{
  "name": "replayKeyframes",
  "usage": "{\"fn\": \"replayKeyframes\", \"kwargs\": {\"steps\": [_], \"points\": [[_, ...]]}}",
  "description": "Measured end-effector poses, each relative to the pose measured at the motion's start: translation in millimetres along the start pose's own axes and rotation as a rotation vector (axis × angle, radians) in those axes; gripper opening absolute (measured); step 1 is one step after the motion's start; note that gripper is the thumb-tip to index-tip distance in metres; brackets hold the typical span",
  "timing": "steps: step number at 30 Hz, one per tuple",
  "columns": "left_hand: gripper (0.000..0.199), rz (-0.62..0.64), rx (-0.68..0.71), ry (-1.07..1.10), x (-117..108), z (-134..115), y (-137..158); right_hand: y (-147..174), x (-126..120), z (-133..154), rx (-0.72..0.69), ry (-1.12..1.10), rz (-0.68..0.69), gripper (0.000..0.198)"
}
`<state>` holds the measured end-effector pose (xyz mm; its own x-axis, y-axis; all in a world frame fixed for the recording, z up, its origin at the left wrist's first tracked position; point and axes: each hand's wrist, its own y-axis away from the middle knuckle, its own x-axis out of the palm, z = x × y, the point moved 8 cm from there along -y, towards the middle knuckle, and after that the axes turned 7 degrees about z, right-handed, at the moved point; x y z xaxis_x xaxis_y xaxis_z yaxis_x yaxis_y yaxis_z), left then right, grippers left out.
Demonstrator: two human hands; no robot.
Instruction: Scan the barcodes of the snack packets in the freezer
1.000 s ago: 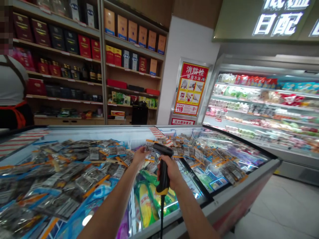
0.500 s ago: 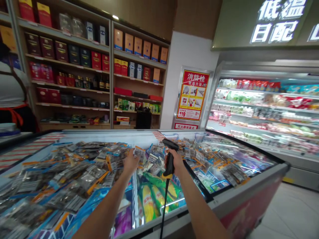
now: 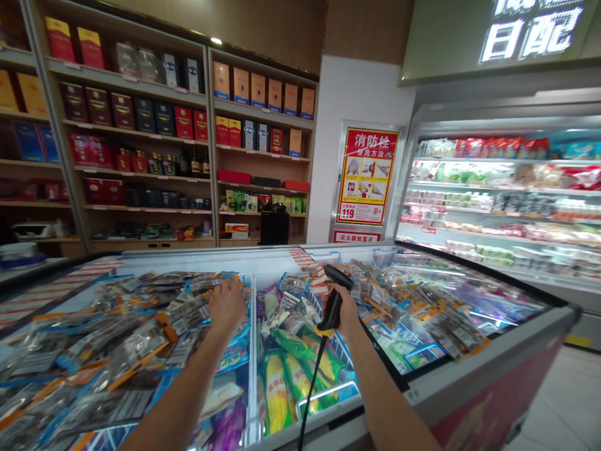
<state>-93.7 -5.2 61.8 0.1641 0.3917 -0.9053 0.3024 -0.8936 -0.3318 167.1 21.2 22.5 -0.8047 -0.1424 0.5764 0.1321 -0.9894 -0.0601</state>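
Observation:
My right hand [image 3: 346, 311] is closed around a black and yellow barcode scanner [image 3: 334, 304], held upright with its cable hanging down over the freezer's front. To its left, my left hand [image 3: 228, 307] reaches down onto a heap of clear-fronted food packets [image 3: 141, 335] with blue and orange edges. Its fingers are bent and slightly apart against the packets; the fingertips are partly hidden. Between my arms, yellow corn packs [image 3: 277, 382] in green wrapping lie in a compartment behind a white wire divider [image 3: 253, 363]. Other packets [image 3: 286, 307] lie behind the corn.
The chest freezer's dark-edged glass lid [image 3: 469, 282] covers its right side. Shelves [image 3: 150, 138] of boxed goods and bottles stand behind. A red and yellow poster [image 3: 367, 175] hangs on the white pillar. An open chilled cabinet [image 3: 507, 207] stands at the right.
My left hand has moved left from beside the divider, leaving the packet it held, onto the heap. The scanner has shifted slightly right in view. A person at the far left has gone from view.

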Motion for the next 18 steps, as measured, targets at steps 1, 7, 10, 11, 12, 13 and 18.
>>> {"fn": "replayKeyframes", "kwargs": {"steps": [1, 7, 10, 11, 12, 13, 18], "points": [[0.034, -0.010, 0.016, -0.009, 1, -8, -1, 0, 0, 1, 0.009, -0.007, -0.002, 0.024], [0.031, 0.040, 0.075, 0.020, 25, -69, -19, 4, 8, 1, 0.020, -0.004, 0.018, 0.027], [0.034, 0.126, 0.051, 0.082, 45, -88, -39, 6, 12, 1, 0.001, -0.016, 0.030, 0.026], [0.038, 0.156, 0.023, 0.105, 53, -89, -46, 6, 13, 1, 0.000, -0.020, 0.027, 0.026], [0.043, 0.184, -0.010, 0.126, 61, -89, -53, 6, 13, 0, 0.003, -0.022, 0.024, 0.026], [0.046, 0.210, -0.043, 0.144, 68, -88, -61, 6, 13, 0, 0.008, -0.022, 0.021, 0.026], [0.037, 0.313, -0.074, 0.254, 95, -86, -91, 6, 16, -2, 0.025, -0.017, 0.054, 0.025]]}}
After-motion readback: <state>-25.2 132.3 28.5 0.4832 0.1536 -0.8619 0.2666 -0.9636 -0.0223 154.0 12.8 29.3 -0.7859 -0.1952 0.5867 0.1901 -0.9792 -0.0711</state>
